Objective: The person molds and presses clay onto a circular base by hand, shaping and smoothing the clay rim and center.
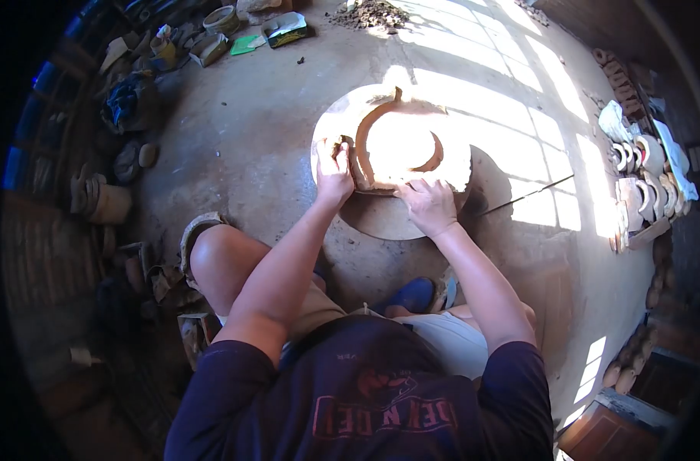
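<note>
Your left arm reaches forward and slightly inward past your bent left knee [221, 257], the forearm slanting up to the left side of the round slab [336, 123]. The left hand [336, 178] points away from you at that edge, with its fingers bent over the rim just outside the brown curved band [363, 146]. Those fingers are slightly parted; whether they pinch anything is too small to tell.

Your right arm comes in from the other side, elbow low and out, its forearm angled forward and to the left. The right hand [430, 206] lies back upward at the near edge of the slab, with its fingers directed left and inward toward the near end of the band. They are a little spread and laid on the edge; you cannot see whether the thumb grips below.

The slab sits in front of you, between and beyond your two hands, on a round disc [388, 221] that shows along its near side, low over the floor [250, 138]. Strong sunlight washes out much of the slab's top, though a brown crescent [433, 154] shows toward its right. A thin stick [530, 194] slants away to the right of the disc, and a blue shoe [415, 296] is nearer you, between your legs.
</note>
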A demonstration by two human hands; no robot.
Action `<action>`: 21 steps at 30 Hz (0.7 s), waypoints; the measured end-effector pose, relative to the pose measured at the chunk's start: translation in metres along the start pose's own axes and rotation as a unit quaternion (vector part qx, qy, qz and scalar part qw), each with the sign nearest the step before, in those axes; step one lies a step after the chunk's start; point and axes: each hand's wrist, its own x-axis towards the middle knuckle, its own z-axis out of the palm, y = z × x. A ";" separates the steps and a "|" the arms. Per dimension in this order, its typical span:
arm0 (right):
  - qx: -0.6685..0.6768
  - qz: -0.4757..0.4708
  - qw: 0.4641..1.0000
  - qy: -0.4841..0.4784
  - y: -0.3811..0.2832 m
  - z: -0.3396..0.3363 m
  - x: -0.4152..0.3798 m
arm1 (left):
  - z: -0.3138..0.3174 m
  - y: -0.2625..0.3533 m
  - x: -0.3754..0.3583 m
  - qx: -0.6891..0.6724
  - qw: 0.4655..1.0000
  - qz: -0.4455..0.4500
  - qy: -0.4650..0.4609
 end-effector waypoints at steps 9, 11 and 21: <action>-0.068 0.040 0.997 -0.011 0.006 -0.007 -0.015 | 0.004 -0.008 -0.005 0.007 1.000 -0.016 0.016; -0.064 0.088 0.992 -0.071 -0.006 -0.007 -0.017 | 0.011 -0.021 -0.007 0.012 0.999 -0.008 0.035; -0.024 0.276 0.925 -0.258 -0.002 -0.025 -0.035 | 0.005 0.004 -0.010 0.070 0.997 0.005 0.022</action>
